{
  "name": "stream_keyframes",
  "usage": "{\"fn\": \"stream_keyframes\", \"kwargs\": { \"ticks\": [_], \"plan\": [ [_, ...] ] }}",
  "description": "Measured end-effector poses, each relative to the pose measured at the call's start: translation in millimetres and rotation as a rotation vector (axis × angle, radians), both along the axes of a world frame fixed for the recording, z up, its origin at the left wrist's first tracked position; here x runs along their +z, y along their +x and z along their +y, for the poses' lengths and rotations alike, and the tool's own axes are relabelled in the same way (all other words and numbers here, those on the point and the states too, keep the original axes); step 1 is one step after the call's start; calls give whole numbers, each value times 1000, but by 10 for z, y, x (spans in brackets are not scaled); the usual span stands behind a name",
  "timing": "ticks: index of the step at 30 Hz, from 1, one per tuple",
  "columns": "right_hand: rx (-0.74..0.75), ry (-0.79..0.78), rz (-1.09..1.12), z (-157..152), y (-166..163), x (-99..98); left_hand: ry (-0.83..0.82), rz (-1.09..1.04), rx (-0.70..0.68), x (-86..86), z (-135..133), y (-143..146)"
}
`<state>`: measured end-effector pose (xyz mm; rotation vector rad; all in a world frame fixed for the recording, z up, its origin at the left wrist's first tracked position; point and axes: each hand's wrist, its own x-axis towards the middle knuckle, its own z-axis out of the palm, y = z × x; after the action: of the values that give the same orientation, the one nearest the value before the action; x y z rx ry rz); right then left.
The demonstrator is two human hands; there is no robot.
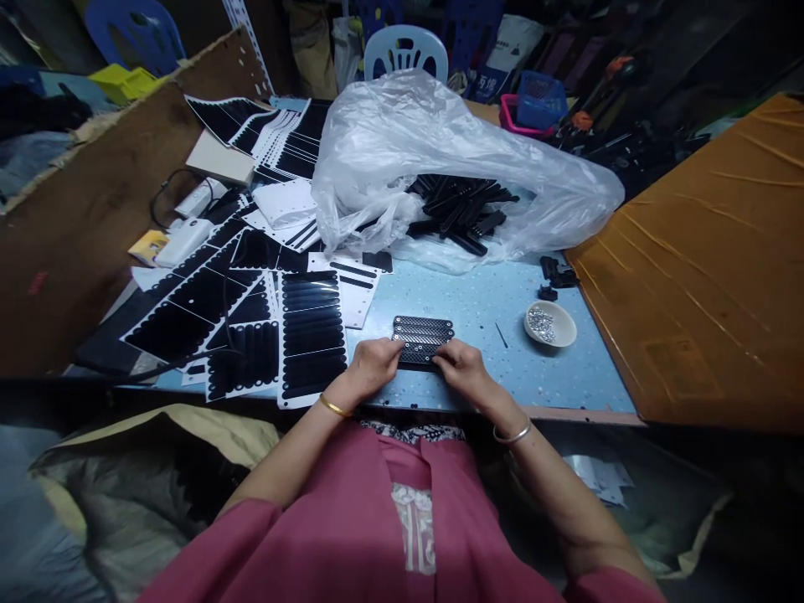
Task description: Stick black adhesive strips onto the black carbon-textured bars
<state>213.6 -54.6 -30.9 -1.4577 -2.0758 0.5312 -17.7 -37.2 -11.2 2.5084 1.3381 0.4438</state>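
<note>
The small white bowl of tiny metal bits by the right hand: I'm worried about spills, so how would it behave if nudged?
The small white bowl looks shallow and wide, so it would probably slide on the smooth blue table rather than tip. It seems light, so a bump from the right hand could shift it easily. The loose metal bits would likely scatter if it were jolted.

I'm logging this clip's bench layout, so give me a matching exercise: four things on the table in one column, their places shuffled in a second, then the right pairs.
Things
1. perforated black strips
2. small bowl
3. clear plastic bag
4. sheets of black stickers

Places
A. spread over the table's left part
B. between the left hand and right hand, at the near edge
C. at the back of the table, with loose black strips spilling from it
D. right of the hands, holding small shiny parts

Pairs: 1-B, 2-D, 3-C, 4-A
</note>
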Motion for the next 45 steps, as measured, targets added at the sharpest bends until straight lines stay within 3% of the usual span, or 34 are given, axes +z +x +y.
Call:
{"fn": "stream_keyframes", "kwargs": {
  "ticks": [7, 13, 17, 24, 31, 36, 45],
  "plan": [
    [34, -71, -23, -16, -35, 49, 30, -22, 11, -27, 18, 24],
    [66, -24, -2, -29, 15, 72, 37, 17, 6, -22, -16, 37],
    [58, 6, -224, -38, -56, 171, 10, 120, -33, 14, -26, 48],
    [188, -30, -608, -53, -209, 343, 10, 203, -123, 35, -8, 26],
    [260, -41, -856, -139, 121, 353, 14, 311, -219, 62, 3, 18],
    [243, -44, -899, -221, 372, 312, 33, 338, -236, 28, -4, 22],
    [303, -57, -952, -245, 410, 309, 42, 363, -240, -6, -18, 14]
  ]
}}
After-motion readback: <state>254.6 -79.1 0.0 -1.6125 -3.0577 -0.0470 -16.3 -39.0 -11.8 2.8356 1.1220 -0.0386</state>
